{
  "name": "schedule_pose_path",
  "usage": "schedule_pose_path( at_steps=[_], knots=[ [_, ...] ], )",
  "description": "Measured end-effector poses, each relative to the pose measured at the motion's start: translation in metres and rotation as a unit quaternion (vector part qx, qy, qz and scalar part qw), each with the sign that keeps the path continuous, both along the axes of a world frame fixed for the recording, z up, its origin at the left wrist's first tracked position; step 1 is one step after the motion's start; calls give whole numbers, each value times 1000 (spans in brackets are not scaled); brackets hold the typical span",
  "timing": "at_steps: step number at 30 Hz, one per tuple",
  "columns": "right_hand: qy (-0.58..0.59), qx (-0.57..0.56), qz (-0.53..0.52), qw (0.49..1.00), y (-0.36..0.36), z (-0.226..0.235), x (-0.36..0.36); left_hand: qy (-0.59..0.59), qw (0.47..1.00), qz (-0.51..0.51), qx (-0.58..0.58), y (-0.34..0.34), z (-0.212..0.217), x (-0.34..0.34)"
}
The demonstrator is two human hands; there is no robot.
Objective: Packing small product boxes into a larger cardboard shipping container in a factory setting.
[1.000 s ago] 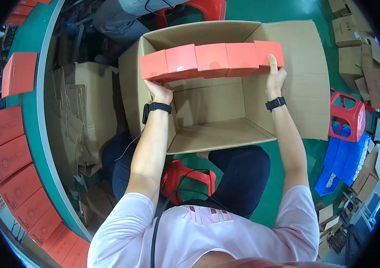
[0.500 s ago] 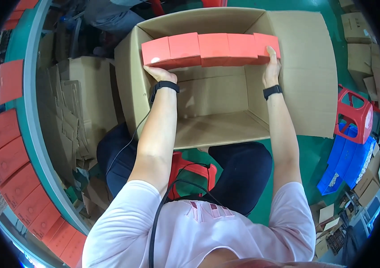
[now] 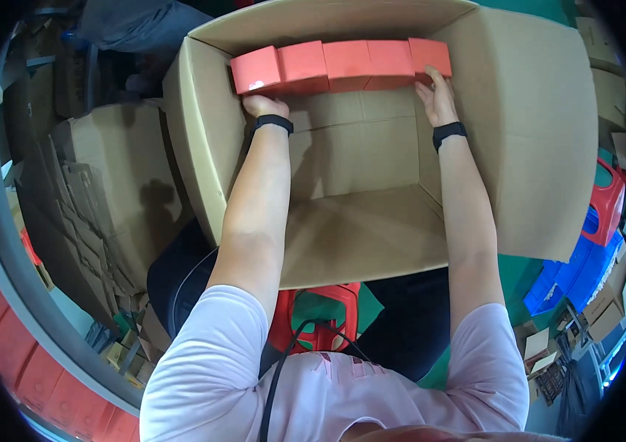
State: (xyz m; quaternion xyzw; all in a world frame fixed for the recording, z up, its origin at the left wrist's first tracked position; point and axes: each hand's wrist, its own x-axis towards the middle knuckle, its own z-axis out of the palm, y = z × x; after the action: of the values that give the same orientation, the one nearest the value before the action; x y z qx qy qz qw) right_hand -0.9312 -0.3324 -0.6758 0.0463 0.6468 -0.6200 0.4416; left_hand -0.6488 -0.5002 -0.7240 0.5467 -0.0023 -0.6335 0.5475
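A row of several small red boxes [image 3: 348,65] lies side by side within the far part of a big open cardboard box [image 3: 361,236]. My left hand [image 3: 265,105] supports the row's left end from below, its fingers hidden behind and under the end box. At the other end my right hand [image 3: 437,98] grips the last red box, with fingertips on its near lower edge. Both forearms reach over the carton's near wall. Below the row, the carton's inner wall and base show bare cardboard.
Flattened cardboard sheets [image 3: 118,191] lean left of the carton. More red boxes [image 3: 33,376] line a grey-edged table [image 3: 40,287] at lower left. A red stool [image 3: 607,202] and blue bins [image 3: 574,272] stand at right. Another person's leg [image 3: 140,29] shows beyond.
The carton looks larger and closer, tilted toward me. The red row has gone slightly farther away with both hands. My right fingers have shifted lower on the end box. The view has turned.
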Motion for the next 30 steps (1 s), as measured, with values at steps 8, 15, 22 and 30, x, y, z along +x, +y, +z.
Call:
schedule_pose_path(
  at_steps=[8,15,22,30],
  knots=[
    [-92,-8,-43,995,-42,-74,34,11,993,7,114,-29,-90,4],
    [-302,-136,-180,926,-26,-51,58,183,951,-53,243,23,-22,-37],
    [-365,-277,-158,875,-85,-41,92,380,913,7,145,3,-28,-48],
    [-382,-225,-253,860,-67,-48,71,363,926,-3,106,-9,-36,-13]
  ],
)
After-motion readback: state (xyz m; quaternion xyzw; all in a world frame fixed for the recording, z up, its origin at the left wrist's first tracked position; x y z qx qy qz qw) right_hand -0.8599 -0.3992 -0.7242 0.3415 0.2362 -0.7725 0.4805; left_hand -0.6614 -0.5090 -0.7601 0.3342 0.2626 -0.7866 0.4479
